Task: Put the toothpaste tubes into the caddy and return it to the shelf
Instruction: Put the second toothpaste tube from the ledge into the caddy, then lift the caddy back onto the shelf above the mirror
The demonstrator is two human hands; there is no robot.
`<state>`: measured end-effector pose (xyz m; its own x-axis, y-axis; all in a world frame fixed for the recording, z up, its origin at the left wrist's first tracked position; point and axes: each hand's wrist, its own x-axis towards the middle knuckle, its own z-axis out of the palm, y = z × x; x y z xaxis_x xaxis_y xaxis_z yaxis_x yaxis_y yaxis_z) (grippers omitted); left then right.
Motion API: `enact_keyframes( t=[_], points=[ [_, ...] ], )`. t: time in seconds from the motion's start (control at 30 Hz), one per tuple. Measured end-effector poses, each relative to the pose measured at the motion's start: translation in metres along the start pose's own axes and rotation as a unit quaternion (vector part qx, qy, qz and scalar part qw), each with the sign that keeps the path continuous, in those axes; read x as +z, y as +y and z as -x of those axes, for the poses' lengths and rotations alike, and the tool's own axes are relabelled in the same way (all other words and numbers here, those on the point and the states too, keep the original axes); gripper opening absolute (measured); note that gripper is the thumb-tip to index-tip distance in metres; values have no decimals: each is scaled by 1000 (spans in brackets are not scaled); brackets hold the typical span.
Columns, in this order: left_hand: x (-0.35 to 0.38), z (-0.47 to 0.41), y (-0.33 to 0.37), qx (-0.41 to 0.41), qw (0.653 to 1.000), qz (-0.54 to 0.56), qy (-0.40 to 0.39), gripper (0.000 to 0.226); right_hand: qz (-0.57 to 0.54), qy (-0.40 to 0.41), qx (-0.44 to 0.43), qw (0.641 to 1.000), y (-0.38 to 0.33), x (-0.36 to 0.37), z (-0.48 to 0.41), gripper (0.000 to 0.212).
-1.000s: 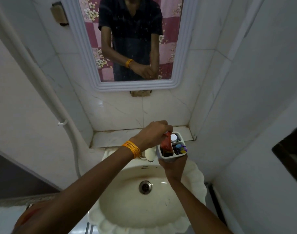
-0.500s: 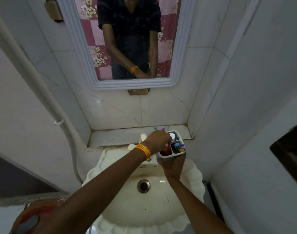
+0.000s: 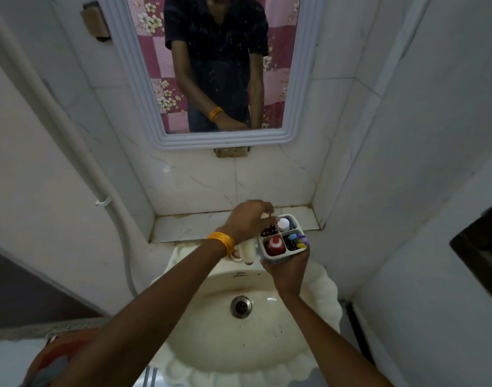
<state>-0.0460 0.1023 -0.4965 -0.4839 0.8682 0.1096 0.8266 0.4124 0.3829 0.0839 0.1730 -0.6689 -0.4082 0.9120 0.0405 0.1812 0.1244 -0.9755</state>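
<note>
Left hand (image 3: 246, 220), fingers bunched over caddy's (image 3: 282, 238) far-left compartment, pinching what cannot be told. Red toothpaste tube (image 3: 274, 245) upright in near-left compartment. Right hand (image 3: 288, 270) gripping caddy from beneath, above sink (image 3: 211, 331), near shelf (image 3: 188, 226).

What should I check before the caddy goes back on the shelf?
1. Caddy supported: ok, the right hand holds it from below, over the sink.
2. Red toothpaste tube seated: ok, upright in the near-left compartment.
3. Left hand clear of caddy: not ok, its fingers are at the far-left compartment.
4. Left grip empty: cannot tell, something pale shows at the fingertips.
5. Shelf landing spot: ok, bare ledge shows left of the hands.
6. Tap out of the path: not ok, it stands right beside the caddy.
</note>
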Motion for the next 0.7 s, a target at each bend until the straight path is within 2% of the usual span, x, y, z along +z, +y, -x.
enact_keyframes(
  t=[0.07, 0.4, 0.57, 0.7],
  points=[
    [-9, 5, -13, -20, 999, 30, 33, 36, 2, 1, 5, 1000, -3, 1, -1, 123],
    [-70, 30, -43, -44, 980, 5, 196, 43, 24, 12, -6, 1000, -61, -25, -8, 119],
    [-126, 27, -30, -19, 966, 10, 259, 30, 5, 26, -50, 998, -127, -47, -23, 122],
    [-189, 15, -2, 21, 950, -11, 313, 29, -9, 44, -106, 993, -219, -77, -38, 116]
  ],
)
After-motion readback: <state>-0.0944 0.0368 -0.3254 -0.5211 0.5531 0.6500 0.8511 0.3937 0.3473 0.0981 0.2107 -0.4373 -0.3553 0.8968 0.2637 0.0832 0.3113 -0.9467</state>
